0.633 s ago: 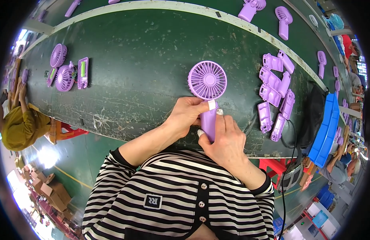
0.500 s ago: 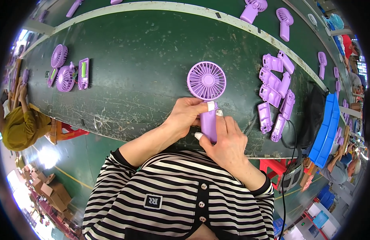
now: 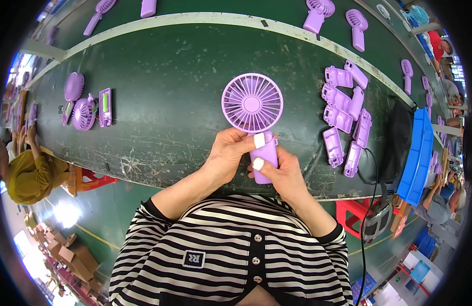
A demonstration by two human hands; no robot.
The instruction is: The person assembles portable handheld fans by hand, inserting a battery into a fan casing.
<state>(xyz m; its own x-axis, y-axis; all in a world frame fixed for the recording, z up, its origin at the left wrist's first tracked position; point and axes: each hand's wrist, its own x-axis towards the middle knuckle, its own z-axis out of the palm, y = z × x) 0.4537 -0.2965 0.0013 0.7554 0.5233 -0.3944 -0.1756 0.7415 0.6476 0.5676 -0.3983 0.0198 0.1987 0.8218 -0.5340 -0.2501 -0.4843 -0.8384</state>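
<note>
A purple handheld fan [image 3: 252, 103] is held upright over the near side of the dark green workbench [image 3: 169, 71], its round grille turned up toward me. My left hand [image 3: 226, 154] grips the top of its handle just below the grille, the taped thumb lying across the front. My right hand [image 3: 286, 173] wraps the lower handle from the right, its white-tipped thumb pressed on the front face. The fingers behind the handle are mostly hidden.
On the right lie several purple handle shells [image 3: 339, 117] beside a black cable and a blue bin [image 3: 417, 158]. At left are fan heads [image 3: 83, 114] and a shell with a green battery [image 3: 105, 108]. Finished-looking fans [image 3: 357, 29] lie beyond the pale rail [image 3: 220, 19]. A co-worker [image 3: 32, 171] sits at far left.
The fan has come a little left and appears larger. My right hand has shifted its grip, its thumb now across the handle's front. My left hand still holds below the grille.
</note>
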